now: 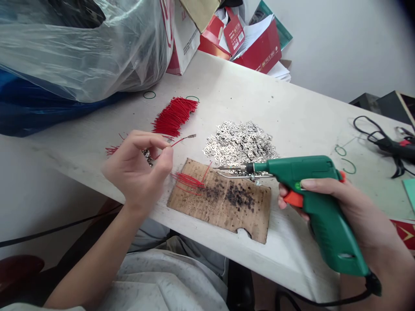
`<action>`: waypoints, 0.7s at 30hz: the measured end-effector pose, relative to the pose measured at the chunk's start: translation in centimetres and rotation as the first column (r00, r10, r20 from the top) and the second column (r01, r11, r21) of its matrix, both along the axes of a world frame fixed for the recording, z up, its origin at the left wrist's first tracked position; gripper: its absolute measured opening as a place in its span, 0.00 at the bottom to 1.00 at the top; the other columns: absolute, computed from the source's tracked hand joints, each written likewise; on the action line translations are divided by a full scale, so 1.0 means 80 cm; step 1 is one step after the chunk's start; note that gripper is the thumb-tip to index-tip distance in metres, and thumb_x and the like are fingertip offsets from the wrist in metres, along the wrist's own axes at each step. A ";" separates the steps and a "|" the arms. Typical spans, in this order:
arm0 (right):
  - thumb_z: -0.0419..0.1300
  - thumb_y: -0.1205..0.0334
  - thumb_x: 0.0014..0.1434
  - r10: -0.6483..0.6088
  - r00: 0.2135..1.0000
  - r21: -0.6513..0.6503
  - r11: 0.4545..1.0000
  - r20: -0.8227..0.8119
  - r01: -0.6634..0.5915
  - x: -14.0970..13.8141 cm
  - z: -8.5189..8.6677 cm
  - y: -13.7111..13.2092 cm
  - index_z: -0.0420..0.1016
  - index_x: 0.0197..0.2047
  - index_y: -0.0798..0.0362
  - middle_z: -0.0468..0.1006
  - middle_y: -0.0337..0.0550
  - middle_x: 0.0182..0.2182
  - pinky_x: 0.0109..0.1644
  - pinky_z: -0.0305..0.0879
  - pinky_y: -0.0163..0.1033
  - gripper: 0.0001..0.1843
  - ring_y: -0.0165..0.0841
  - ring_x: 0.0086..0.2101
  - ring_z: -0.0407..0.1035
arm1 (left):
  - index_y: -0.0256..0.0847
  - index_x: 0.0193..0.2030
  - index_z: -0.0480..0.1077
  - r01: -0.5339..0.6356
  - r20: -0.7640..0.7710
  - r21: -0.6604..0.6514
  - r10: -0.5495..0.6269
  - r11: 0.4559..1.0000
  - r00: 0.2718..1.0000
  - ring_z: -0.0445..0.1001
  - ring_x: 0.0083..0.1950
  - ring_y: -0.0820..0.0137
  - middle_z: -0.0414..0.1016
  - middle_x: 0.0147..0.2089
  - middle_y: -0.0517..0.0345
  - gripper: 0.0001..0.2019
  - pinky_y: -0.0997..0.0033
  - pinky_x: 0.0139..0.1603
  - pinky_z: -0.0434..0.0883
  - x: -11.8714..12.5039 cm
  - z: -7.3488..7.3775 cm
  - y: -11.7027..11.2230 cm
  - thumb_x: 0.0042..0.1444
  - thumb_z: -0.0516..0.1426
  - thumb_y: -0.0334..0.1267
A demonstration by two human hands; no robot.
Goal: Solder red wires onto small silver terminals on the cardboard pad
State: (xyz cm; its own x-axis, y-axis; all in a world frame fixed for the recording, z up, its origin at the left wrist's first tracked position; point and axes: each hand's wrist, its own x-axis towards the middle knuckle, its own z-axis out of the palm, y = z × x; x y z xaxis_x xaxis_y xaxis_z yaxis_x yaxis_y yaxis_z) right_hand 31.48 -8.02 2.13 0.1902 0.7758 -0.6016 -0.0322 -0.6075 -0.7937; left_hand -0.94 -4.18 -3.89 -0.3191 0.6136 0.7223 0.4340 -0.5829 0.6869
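Near the worktop's (292,108) front edge, I am pinching a thin red wire (181,139) tipped with a metal lug in my left hand (138,170), while my right hand (350,211) is gripping a green plastic soldering gun (311,190), its tip hovering over scorched cardboard (227,207). A few wires (189,181) are lying there done, I judge; the glossy red bundle (173,115) and the heap of shiny stamped lugs (241,142) are waiting.

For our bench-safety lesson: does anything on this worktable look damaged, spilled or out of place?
The cardboard pad at the near edge of the table is peppered with black scorch marks in its middle, close by the tip of the green soldering gun held in the right hand. Nothing else stands out.
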 end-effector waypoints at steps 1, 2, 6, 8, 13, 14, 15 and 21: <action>0.73 0.55 0.53 0.014 1.000 0.001 1.000 0.006 -0.014 -0.002 0.000 0.001 0.86 0.39 0.50 0.85 0.43 0.27 0.20 0.70 0.31 0.11 0.34 0.21 0.74 | 0.51 0.34 0.79 0.001 0.001 0.000 -0.001 1.000 1.000 0.69 0.32 0.67 0.76 0.33 0.59 0.06 0.57 0.33 0.64 0.000 0.000 0.000 0.58 0.64 0.33; 0.73 0.55 0.53 0.035 0.999 0.002 0.999 0.006 -0.035 -0.005 0.000 0.002 0.86 0.40 0.50 0.86 0.43 0.29 0.21 0.71 0.30 0.12 0.35 0.23 0.76 | 0.51 0.34 0.79 0.003 0.001 0.000 -0.003 1.000 1.000 0.70 0.32 0.67 0.76 0.33 0.59 0.06 0.57 0.32 0.64 0.000 0.000 0.000 0.58 0.64 0.33; 0.72 0.53 0.55 0.108 0.993 0.019 0.994 -0.053 -0.107 -0.013 0.002 0.006 0.84 0.37 0.53 0.86 0.48 0.30 0.30 0.76 0.31 0.13 0.38 0.29 0.79 | 0.49 0.34 0.79 0.010 0.012 0.022 -0.010 1.000 1.000 0.69 0.32 0.68 0.76 0.32 0.59 0.06 0.58 0.32 0.64 0.001 0.001 0.001 0.56 0.64 0.31; 0.72 0.53 0.55 0.116 0.992 0.027 0.993 -0.047 -0.114 -0.015 0.002 0.007 0.83 0.35 0.54 0.85 0.50 0.29 0.32 0.76 0.32 0.13 0.39 0.29 0.79 | 0.49 0.34 0.78 0.007 0.014 0.021 -0.007 1.000 1.000 0.69 0.32 0.68 0.75 0.32 0.59 0.07 0.58 0.32 0.64 0.001 0.001 0.000 0.56 0.64 0.30; 0.73 0.52 0.53 0.082 0.996 -0.012 0.997 -0.029 -0.082 -0.017 0.004 0.005 0.84 0.38 0.54 0.86 0.50 0.32 0.31 0.77 0.33 0.15 0.40 0.29 0.79 | 0.49 0.34 0.78 -0.004 0.004 -0.009 0.004 1.000 1.000 0.70 0.33 0.68 0.76 0.33 0.59 0.06 0.56 0.34 0.66 0.000 0.001 -0.001 0.57 0.63 0.32; 0.73 0.52 0.53 0.078 0.996 -0.013 0.997 -0.034 -0.079 -0.016 0.004 0.004 0.84 0.39 0.54 0.86 0.49 0.31 0.30 0.76 0.33 0.15 0.39 0.28 0.79 | 0.49 0.34 0.78 -0.001 0.004 0.002 0.001 1.000 1.000 0.70 0.33 0.68 0.76 0.32 0.59 0.06 0.56 0.34 0.66 0.000 0.001 -0.001 0.57 0.63 0.31; 0.73 0.52 0.53 0.074 0.997 -0.010 0.997 -0.038 -0.074 -0.016 0.003 0.004 0.84 0.39 0.54 0.86 0.48 0.31 0.29 0.75 0.32 0.15 0.38 0.27 0.78 | 0.48 0.34 0.78 0.002 0.004 0.013 -0.002 1.000 1.000 0.70 0.32 0.69 0.76 0.32 0.59 0.06 0.57 0.33 0.66 0.000 0.000 0.000 0.56 0.63 0.30; 0.74 0.51 0.52 0.058 0.998 -0.030 0.998 0.010 -0.057 -0.007 -0.001 0.003 0.84 0.42 0.53 0.85 0.48 0.33 0.28 0.76 0.34 0.18 0.39 0.29 0.78 | 0.49 0.34 0.78 -0.008 0.009 0.023 0.008 1.000 1.000 0.69 0.32 0.68 0.75 0.32 0.59 0.07 0.58 0.32 0.64 0.001 0.001 0.001 0.56 0.63 0.30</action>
State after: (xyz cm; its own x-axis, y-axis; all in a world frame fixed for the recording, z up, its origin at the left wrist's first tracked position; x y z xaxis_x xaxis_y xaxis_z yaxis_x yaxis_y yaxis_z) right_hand 30.92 -7.77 2.03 0.1523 0.7677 -0.6224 0.0120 -0.6311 -0.7756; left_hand -0.87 -4.07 -3.80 -0.3305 0.5940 0.7334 0.4324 -0.5955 0.6771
